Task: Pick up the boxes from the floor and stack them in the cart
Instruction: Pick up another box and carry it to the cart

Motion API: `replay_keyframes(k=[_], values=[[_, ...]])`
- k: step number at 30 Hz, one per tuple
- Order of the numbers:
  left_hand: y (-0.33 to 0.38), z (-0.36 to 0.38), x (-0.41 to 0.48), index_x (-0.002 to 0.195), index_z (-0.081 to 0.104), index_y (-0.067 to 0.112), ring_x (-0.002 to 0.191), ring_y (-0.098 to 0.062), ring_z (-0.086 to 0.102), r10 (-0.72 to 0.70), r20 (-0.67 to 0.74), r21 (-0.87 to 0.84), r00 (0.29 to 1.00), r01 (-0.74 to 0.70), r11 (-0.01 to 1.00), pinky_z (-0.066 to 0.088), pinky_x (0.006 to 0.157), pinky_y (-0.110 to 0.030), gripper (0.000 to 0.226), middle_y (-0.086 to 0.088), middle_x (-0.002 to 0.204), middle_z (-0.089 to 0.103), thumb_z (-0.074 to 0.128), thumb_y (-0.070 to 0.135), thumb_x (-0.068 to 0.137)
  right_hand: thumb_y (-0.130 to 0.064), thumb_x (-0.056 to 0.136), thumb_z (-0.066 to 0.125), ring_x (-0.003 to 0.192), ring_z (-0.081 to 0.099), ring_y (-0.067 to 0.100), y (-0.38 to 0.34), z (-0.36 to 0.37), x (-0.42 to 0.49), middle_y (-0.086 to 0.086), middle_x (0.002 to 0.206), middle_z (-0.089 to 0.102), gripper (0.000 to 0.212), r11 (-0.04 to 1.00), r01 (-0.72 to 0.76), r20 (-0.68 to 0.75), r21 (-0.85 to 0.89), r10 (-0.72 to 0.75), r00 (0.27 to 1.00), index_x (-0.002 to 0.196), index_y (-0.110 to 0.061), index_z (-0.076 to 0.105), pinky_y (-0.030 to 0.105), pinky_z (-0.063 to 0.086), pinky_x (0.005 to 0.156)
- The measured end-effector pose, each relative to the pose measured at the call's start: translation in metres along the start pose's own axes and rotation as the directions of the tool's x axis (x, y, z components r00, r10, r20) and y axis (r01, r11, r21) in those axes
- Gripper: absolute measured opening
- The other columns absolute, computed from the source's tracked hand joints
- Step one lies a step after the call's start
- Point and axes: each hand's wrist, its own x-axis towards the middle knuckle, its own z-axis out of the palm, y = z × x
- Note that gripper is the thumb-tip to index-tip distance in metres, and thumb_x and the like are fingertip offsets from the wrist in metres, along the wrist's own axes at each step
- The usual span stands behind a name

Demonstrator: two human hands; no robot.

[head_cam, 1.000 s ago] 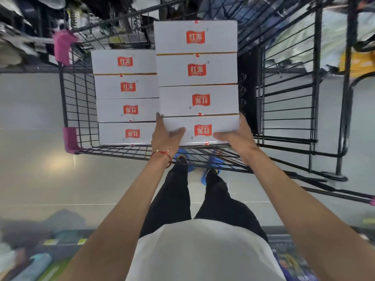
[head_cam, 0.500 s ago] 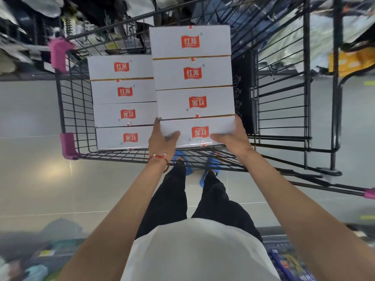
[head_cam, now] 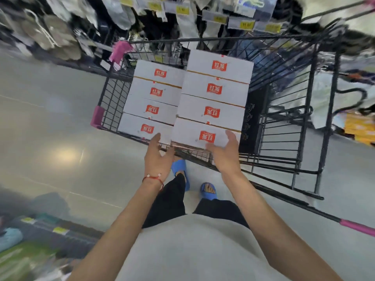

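1. Standing in two columns inside the black wire cart [head_cam: 113,102], the white boxes with red labels fill its left part; the right column of boxes [head_cam: 215,98] rises higher than the left column of boxes [head_cam: 152,98], and the two columns touch along their inner sides.
2. Four boxes show in each column, packed edge to edge, with the nearest right box [head_cam: 205,134] at the cart's near rim.
3. The left hand [head_cam: 157,157] is spread, palm turned inward, fingertips just at the near corner of the left column; whether it touches the cardboard cannot be told.
4. The right hand [head_cam: 225,153] is also spread and grips nothing, its fingers in front of the nearest right box's lower right corner.
5. A red string bracelet [head_cam: 154,178] circles the left wrist.
6. Below the cart's near rim, two feet in blue sandals [head_cam: 208,191] stand on the pale glossy floor [head_cam: 50,138].
7. Pink plastic corners [head_cam: 97,116] cap the cart's left side, and a pink-tipped handle [head_cam: 357,227] lies to the right of the cart.
8. Beyond the cart's far side, blurred hanging goods with yellow price tags [head_cam: 246,25] line a shelf.
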Motion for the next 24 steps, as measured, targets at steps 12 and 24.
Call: replay_keyframes(k=[12, 24], values=[[-0.046, -0.065, -0.1, 0.132, 0.056, 0.011, 0.097, -0.013, 0.059, -0.057, -0.308, -0.313, 0.95, -0.045, 0.949, 0.047, 0.065, -0.004, 0.038, -0.004, 0.131, 0.058, 0.059, 0.001, 0.095, -0.007, 0.093, 0.071, 0.128, 0.056, 0.015, -0.011, 0.04, -0.084, -0.001, 0.138, 0.06, 0.05, 0.947, 0.252, 0.397, -0.198, -0.158, 0.904, 0.141, -0.014, 0.057, 0.024, 0.042, 0.1], [-0.144, -0.231, -0.093, 0.129, 0.058, 0.019, 0.095, -0.008, 0.062, -0.202, -0.429, -0.532, 0.88, -0.065, 0.844, 0.051, 0.092, -0.032, 0.034, 0.004, 0.122, 0.065, 0.059, 0.007, 0.096, -0.006, 0.094, 0.068, 0.107, 0.065, 0.01, -0.005, 0.217, -0.173, -0.001, 0.119, 0.069, 0.037, 0.909, 0.319, 0.592, -0.268, -0.106, 0.799, 0.128, -0.019, 0.064, 0.025, 0.047, 0.09]])
